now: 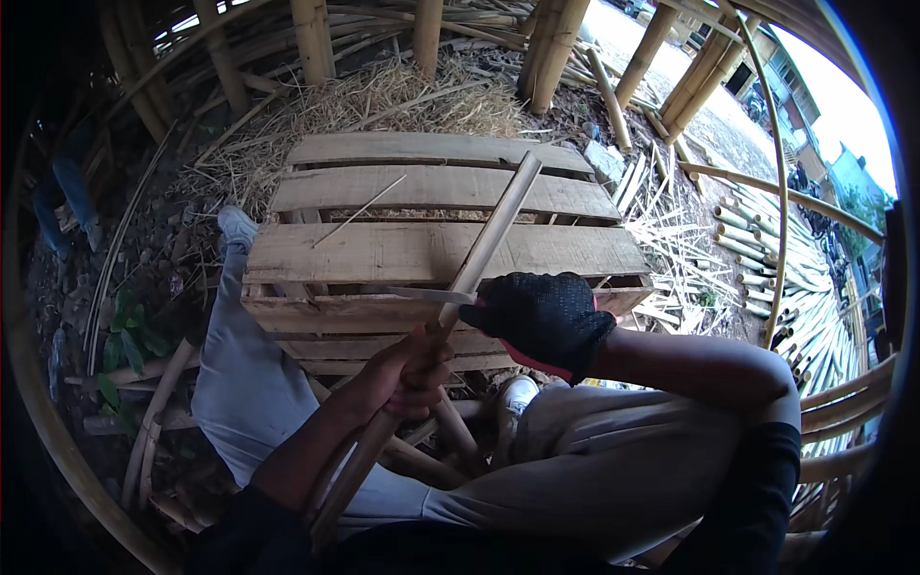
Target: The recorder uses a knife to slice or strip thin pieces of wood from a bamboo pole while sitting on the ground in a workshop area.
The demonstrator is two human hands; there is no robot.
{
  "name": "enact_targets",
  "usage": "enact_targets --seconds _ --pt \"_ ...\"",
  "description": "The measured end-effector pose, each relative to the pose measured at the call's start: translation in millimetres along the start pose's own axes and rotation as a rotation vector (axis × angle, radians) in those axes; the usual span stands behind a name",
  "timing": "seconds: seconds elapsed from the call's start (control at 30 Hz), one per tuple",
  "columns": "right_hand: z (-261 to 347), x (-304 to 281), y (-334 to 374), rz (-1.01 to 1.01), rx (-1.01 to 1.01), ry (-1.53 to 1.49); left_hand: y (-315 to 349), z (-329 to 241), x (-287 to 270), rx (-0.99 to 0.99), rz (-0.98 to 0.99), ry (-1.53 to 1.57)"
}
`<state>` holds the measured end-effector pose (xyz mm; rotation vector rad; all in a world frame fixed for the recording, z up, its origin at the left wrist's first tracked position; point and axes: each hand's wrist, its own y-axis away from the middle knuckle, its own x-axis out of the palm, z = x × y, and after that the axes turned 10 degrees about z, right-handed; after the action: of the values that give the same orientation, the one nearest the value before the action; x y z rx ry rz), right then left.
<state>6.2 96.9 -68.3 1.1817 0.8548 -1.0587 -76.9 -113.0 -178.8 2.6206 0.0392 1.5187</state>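
My bare left hand point(407, 374) is wrapped round a long split bamboo pole point(498, 222), just below the cutting point. The pole slants from beside my left thigh up across a wooden slatted crate point(383, 251). My right hand point(544, 321), in a black glove with red edging, is closed on a knife point(422, 293). Its thin blade lies crosswise on the bamboo and points left; the handle is hidden inside the glove. A thin bamboo sliver point(360, 211) rests on the slats to the left of the pole.
Straw and shavings point(422, 110) are heaped behind the crate. Upright bamboo posts point(554, 57) stand beyond. Stacked bamboo poles point(757, 249) and pale split strips point(661, 220) lie on the right. At far left, a person's blue-clad leg point(75, 196) shows beside green leaves point(129, 335).
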Motion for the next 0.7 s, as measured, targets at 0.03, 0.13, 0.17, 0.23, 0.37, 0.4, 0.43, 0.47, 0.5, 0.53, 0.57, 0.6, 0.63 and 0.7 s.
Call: enact_targets --seconds 0.03,0.13,0.17,0.23,0.37,0.4,0.43,0.47,0.5,0.53,0.57,0.6,0.63,0.7 --pt "1 3 -2 0.019 -0.045 0.012 0 1 -3 -0.001 0.034 0.014" --pt "4 9 -6 0.064 -0.134 0.037 0 -1 0 -0.026 0.059 0.053" --pt "5 10 -7 0.063 -0.141 0.06 -1 -3 3 -0.053 0.049 0.075" --pt "6 10 -8 0.069 -0.15 0.082 -1 -6 9 -0.051 -0.007 0.02" --pt "2 9 -12 0.006 -0.179 0.106 0 -8 20 -0.071 -0.139 -0.106" --pt "-1 9 -13 -0.046 -0.222 0.166 1 -7 20 -0.067 -0.144 -0.1" --pt "-4 8 -16 -0.042 -0.228 0.166 2 -6 20 -0.058 -0.161 -0.145" --pt "-8 8 -19 -0.017 -0.225 0.226 2 -5 20 -0.051 -0.177 -0.189" --pt "-11 8 -21 0.008 -0.215 0.288 3 -6 22 -0.05 -0.175 -0.186" --pt "-13 7 -21 0.011 -0.214 0.29 3 -7 25 -0.051 -0.186 -0.219" --pt "-15 6 -21 -0.021 -0.234 0.331 3 -8 27 -0.052 -0.197 -0.252" --pt "-16 4 -23 -0.056 -0.262 0.371 4 -8 28 -0.048 -0.2 -0.251" --pt "-16 3 -24 -0.056 -0.265 0.373 4 -9 28 -0.057 -0.208 -0.252" --pt "-16 0 -26 -0.008 -0.182 0.373 5 -9 29 -0.063 -0.216 -0.252"
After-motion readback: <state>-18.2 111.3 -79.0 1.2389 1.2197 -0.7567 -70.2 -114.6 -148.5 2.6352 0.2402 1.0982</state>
